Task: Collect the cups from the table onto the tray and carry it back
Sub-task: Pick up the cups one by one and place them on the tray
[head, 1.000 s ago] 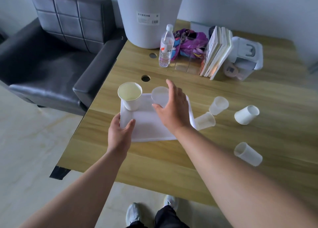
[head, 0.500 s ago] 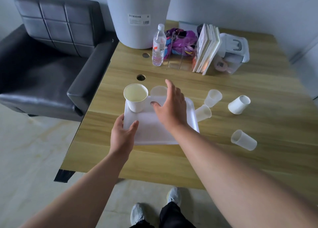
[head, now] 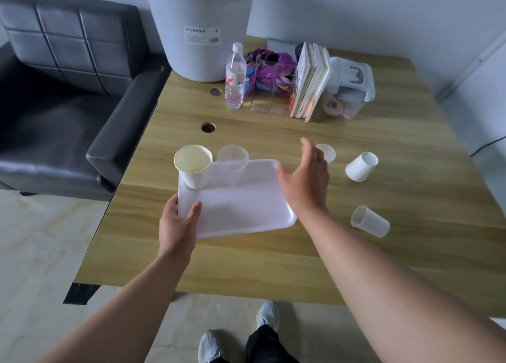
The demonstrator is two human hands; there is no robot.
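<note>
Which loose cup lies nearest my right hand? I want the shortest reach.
The translucent cup just beyond the right hand, partly hidden by its fingers; the white paper cup and clear cup lie farther right.

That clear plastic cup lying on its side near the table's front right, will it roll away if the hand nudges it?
Probably. The clear cup lies on its side on the smooth wooden table, so a nudge would likely roll it, curving because it tapers. It looks thin and empty, so likely very light and easily squashed.

The right hand (head: pixel 304 182) is no longer over the tray (head: pixel 241 206); it now reaches out to the right, open, toward a small cup (head: pixel 327 151) on the table. It now hides another cup that showed before.
</note>
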